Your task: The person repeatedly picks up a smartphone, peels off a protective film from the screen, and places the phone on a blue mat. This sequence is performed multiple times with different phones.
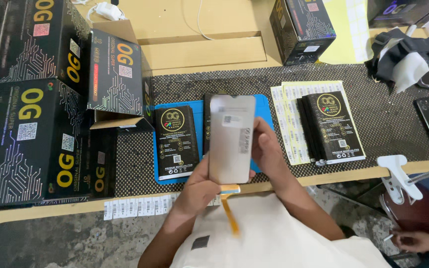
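1. Phone screen panel (232, 139) held upright above the blue mat (264, 106), long axis running near to far, orange flex cable (231, 208) hanging at the near end.
2. Left hand (199, 186) gripping the lower left edge; right hand (269, 151) closed on the right edge.
3. Both hands equally close; black flat box (176, 141) just left.

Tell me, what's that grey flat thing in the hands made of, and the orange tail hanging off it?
The grey panel looks like glass backed with dull metal: thin, stiff, matte silvery, though it is hard to be sure. The left hand and right hand grip its edges. The orange strip seems to be bendy plastic film, since it hangs limp.
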